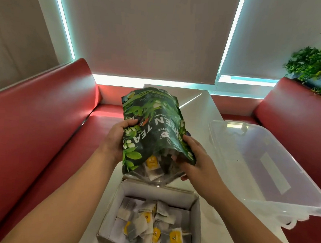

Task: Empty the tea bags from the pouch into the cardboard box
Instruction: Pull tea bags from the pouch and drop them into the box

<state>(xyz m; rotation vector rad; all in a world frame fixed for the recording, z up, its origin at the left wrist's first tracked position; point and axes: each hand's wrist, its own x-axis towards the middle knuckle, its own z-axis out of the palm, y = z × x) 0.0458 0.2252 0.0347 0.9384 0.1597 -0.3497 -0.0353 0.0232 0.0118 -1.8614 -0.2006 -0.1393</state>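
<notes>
A dark green tea pouch (152, 124) with leaf print hangs upside down over the open cardboard box (195, 217). My left hand (115, 135) grips the pouch's left edge. My right hand (193, 157) holds the right side near the mouth, fingers curled at the opening. Tea bags with yellow tags (153, 166) show inside the pouch's open mouth, just above the box's far rim. Several tea bags (149, 226) lie in a heap in the box.
The box stands on a narrow white table (209, 113). An open clear plastic bin (266, 165) sits to the right on the table. Red bench seats (33, 132) flank both sides. A green plant (317, 63) is at the far right.
</notes>
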